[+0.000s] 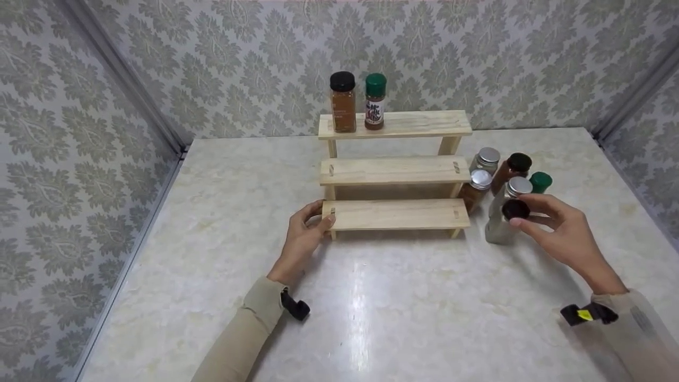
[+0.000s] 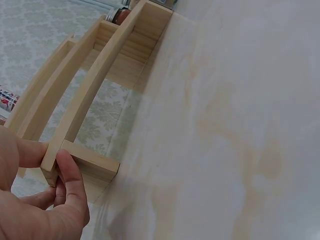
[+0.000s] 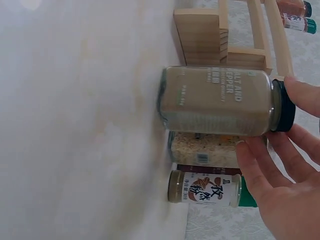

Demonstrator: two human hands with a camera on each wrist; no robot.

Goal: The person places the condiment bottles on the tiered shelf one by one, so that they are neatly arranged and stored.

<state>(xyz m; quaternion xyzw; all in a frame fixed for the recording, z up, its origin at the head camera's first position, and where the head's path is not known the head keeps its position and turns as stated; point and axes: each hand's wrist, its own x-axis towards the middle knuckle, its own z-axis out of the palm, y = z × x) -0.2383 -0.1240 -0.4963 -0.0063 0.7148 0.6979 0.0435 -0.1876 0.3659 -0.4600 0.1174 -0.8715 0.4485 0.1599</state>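
Observation:
A three-step wooden rack (image 1: 395,215) stands on the table. My left hand (image 1: 307,233) pinches the left end of its lowest step, thumb on top; the left wrist view shows the fingers (image 2: 70,185) round that corner. On the top step stand a black-capped jar (image 1: 344,106) and a green-capped jar (image 1: 374,106). Right of the rack, my right hand (image 1: 559,228) grips the dark cap of a salt and pepper jar (image 3: 217,100) between thumb and fingers. Whether that jar's base touches the table cannot be told.
Several other jars cluster right of the rack: two silver-capped ones (image 1: 488,156) (image 1: 480,180), another silver-capped one (image 1: 519,185), a dark-capped one (image 1: 519,162) and a green-capped one (image 1: 541,182). Patterned walls (image 1: 276,58) stand behind and beside the table (image 1: 212,212).

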